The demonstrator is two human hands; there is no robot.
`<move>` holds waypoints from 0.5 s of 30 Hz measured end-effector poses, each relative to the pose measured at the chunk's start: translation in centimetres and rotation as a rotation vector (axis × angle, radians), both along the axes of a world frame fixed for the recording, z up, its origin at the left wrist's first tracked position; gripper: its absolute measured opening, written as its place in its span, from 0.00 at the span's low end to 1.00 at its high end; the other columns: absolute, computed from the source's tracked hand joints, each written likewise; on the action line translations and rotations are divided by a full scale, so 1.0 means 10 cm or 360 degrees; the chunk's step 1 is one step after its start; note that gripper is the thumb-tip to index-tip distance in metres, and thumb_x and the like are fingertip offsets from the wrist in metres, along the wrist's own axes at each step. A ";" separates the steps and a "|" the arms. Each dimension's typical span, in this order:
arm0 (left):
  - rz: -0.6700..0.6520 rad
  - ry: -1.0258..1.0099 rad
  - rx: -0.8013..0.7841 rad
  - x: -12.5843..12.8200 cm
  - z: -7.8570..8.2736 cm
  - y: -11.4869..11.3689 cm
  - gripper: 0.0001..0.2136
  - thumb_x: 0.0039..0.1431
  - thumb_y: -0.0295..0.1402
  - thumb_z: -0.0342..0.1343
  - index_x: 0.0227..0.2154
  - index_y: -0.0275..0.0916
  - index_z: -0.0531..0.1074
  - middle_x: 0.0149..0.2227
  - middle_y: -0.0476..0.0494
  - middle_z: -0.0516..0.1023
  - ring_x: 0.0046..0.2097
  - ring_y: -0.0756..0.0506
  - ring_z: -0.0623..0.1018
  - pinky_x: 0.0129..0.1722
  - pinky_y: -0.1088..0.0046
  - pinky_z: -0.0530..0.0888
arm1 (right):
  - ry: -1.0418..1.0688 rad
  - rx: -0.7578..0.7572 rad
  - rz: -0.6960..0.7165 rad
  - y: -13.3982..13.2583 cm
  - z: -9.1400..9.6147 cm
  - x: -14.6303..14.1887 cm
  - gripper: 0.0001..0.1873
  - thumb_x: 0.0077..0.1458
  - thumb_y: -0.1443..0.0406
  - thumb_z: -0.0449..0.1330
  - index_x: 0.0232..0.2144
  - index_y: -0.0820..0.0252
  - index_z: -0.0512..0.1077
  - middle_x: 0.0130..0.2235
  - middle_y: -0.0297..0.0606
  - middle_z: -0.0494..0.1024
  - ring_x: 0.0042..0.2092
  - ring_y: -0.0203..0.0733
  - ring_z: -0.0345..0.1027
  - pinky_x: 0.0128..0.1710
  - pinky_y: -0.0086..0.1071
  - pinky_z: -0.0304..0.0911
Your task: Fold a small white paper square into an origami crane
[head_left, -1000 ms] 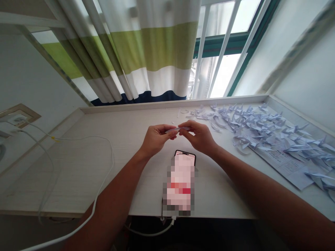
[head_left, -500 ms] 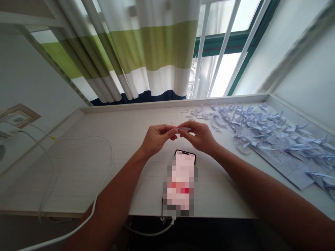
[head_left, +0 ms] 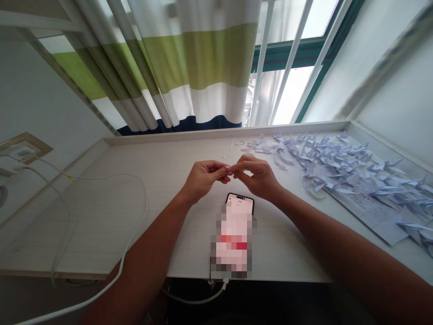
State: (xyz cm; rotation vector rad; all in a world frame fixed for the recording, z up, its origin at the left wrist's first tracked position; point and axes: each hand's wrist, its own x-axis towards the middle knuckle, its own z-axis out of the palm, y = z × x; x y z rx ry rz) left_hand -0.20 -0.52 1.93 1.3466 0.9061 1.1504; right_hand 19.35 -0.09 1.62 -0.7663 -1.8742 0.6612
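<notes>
My left hand (head_left: 202, 178) and my right hand (head_left: 257, 176) meet above the white desk (head_left: 111, 212), fingertips pinched together on a small folded piece of pale paper (head_left: 229, 169). Most of the paper is hidden between the fingers. Just below the hands a phone (head_left: 234, 237) lies flat on the desk with its screen lit. Both forearms reach in from the bottom of the view.
Several folded pale-blue paper cranes (head_left: 333, 162) cover the desk's right side, some on a printed sheet (head_left: 370, 210). A white cable (head_left: 135, 212) loops across the left part to a wall socket (head_left: 20, 153). Striped curtain (head_left: 189, 67) and window bars stand behind.
The paper piece showed as a longer strip between the hands; now the fingertips have closed together and it is nearly hidden. The camera shifted slightly.
</notes>
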 end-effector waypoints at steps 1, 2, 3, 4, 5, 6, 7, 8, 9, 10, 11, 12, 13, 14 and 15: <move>0.0000 -0.0006 0.0010 0.00 0.00 0.00 0.16 0.50 0.44 0.74 0.34 0.36 0.85 0.28 0.42 0.84 0.30 0.45 0.82 0.36 0.65 0.80 | -0.0020 0.0023 0.0016 0.00 0.00 0.01 0.09 0.63 0.61 0.64 0.32 0.52 0.83 0.33 0.37 0.79 0.34 0.41 0.75 0.37 0.38 0.72; 0.0011 -0.0005 0.0040 0.00 -0.01 0.00 0.15 0.51 0.44 0.74 0.35 0.36 0.85 0.28 0.42 0.84 0.30 0.45 0.82 0.36 0.66 0.81 | -0.0005 0.0010 0.0034 0.00 0.00 0.01 0.09 0.63 0.61 0.63 0.32 0.52 0.82 0.33 0.37 0.79 0.34 0.41 0.75 0.37 0.39 0.73; 0.0041 0.0004 0.0091 0.00 -0.02 0.00 0.14 0.52 0.43 0.73 0.35 0.37 0.85 0.28 0.42 0.84 0.30 0.45 0.82 0.36 0.66 0.81 | 0.0048 -0.0038 0.0049 -0.01 0.01 0.00 0.08 0.64 0.60 0.63 0.34 0.53 0.82 0.34 0.37 0.79 0.35 0.41 0.75 0.38 0.39 0.73; 0.0088 0.0024 0.0157 0.00 -0.03 0.00 0.13 0.54 0.42 0.72 0.35 0.37 0.85 0.29 0.43 0.84 0.30 0.46 0.82 0.36 0.66 0.81 | 0.0130 -0.0112 0.0063 -0.02 0.01 0.00 0.07 0.64 0.60 0.63 0.36 0.54 0.81 0.35 0.37 0.79 0.36 0.41 0.76 0.38 0.39 0.74; 0.0148 0.0056 0.0232 0.00 -0.04 0.00 0.12 0.55 0.41 0.71 0.36 0.38 0.85 0.29 0.43 0.85 0.31 0.46 0.82 0.36 0.67 0.80 | 0.0223 -0.0197 0.0073 -0.02 0.01 -0.01 0.07 0.64 0.59 0.64 0.39 0.54 0.80 0.37 0.38 0.79 0.37 0.42 0.77 0.38 0.39 0.75; 0.0211 0.0095 0.0311 -0.01 -0.06 -0.01 0.11 0.57 0.40 0.71 0.37 0.39 0.85 0.30 0.43 0.85 0.31 0.46 0.83 0.36 0.67 0.81 | 0.0303 -0.0278 0.0083 -0.03 0.01 -0.03 0.09 0.63 0.57 0.65 0.40 0.55 0.79 0.38 0.38 0.80 0.37 0.42 0.77 0.39 0.39 0.76; 0.0268 0.0138 0.0387 -0.01 -0.07 -0.01 0.10 0.58 0.40 0.70 0.38 0.39 0.85 0.31 0.43 0.85 0.32 0.45 0.83 0.36 0.67 0.81 | 0.0356 -0.0353 0.0092 -0.03 0.01 -0.04 0.11 0.61 0.56 0.67 0.42 0.56 0.78 0.39 0.38 0.80 0.37 0.41 0.77 0.39 0.38 0.76; 0.0308 0.0183 0.0455 -0.01 -0.08 -0.02 0.09 0.59 0.39 0.69 0.38 0.40 0.86 0.32 0.44 0.86 0.32 0.45 0.83 0.37 0.67 0.81 | 0.0385 -0.0414 0.0093 -0.03 0.02 -0.06 0.14 0.60 0.54 0.69 0.42 0.56 0.78 0.39 0.38 0.81 0.37 0.41 0.78 0.39 0.38 0.77; 0.0326 0.0222 0.0519 -0.01 -0.08 -0.03 0.08 0.59 0.38 0.68 0.38 0.41 0.86 0.34 0.44 0.86 0.33 0.45 0.83 0.38 0.67 0.81 | 0.0392 -0.0463 0.0095 -0.02 0.02 -0.07 0.16 0.59 0.53 0.70 0.42 0.57 0.78 0.38 0.38 0.82 0.36 0.41 0.78 0.38 0.38 0.77; 0.0327 0.0250 0.0578 -0.01 -0.08 -0.04 0.08 0.60 0.38 0.68 0.38 0.41 0.86 0.34 0.44 0.86 0.34 0.45 0.84 0.38 0.67 0.81 | 0.0391 -0.0495 0.0097 -0.02 0.02 -0.08 0.17 0.58 0.52 0.71 0.41 0.58 0.79 0.37 0.39 0.82 0.36 0.41 0.78 0.38 0.38 0.77; 0.0318 0.0263 0.0628 -0.01 -0.08 -0.04 0.07 0.60 0.38 0.67 0.38 0.42 0.86 0.35 0.44 0.87 0.34 0.46 0.84 0.38 0.68 0.82 | 0.0399 -0.0508 0.0101 -0.01 0.02 -0.08 0.18 0.57 0.52 0.71 0.40 0.58 0.79 0.36 0.38 0.82 0.35 0.41 0.78 0.38 0.38 0.77; 0.0310 0.0261 0.0663 0.00 -0.08 -0.05 0.07 0.61 0.38 0.67 0.38 0.42 0.86 0.35 0.45 0.86 0.34 0.46 0.84 0.38 0.68 0.82 | 0.0416 -0.0507 0.0110 0.00 0.02 -0.08 0.18 0.56 0.52 0.72 0.40 0.59 0.80 0.36 0.38 0.82 0.35 0.41 0.78 0.38 0.38 0.78; 0.0304 0.0249 0.0681 0.00 -0.08 -0.05 0.07 0.61 0.37 0.67 0.38 0.41 0.86 0.34 0.45 0.86 0.34 0.46 0.84 0.37 0.69 0.82 | 0.0437 -0.0500 0.0124 0.00 0.02 -0.08 0.18 0.55 0.52 0.73 0.39 0.59 0.81 0.36 0.39 0.82 0.35 0.41 0.78 0.38 0.38 0.78; 0.0302 0.0229 0.0680 0.01 -0.08 -0.05 0.07 0.60 0.37 0.67 0.38 0.41 0.86 0.33 0.45 0.86 0.33 0.46 0.84 0.37 0.69 0.82 | 0.0452 -0.0490 0.0140 0.01 0.02 -0.08 0.18 0.54 0.52 0.73 0.39 0.58 0.81 0.36 0.39 0.83 0.35 0.41 0.79 0.39 0.39 0.79; 0.0299 0.0207 0.0662 0.01 -0.08 -0.04 0.07 0.60 0.37 0.68 0.37 0.41 0.86 0.33 0.45 0.86 0.33 0.46 0.84 0.36 0.69 0.82 | 0.0457 -0.0478 0.0152 0.01 0.02 -0.07 0.18 0.54 0.52 0.74 0.38 0.58 0.82 0.37 0.39 0.83 0.36 0.41 0.79 0.39 0.39 0.79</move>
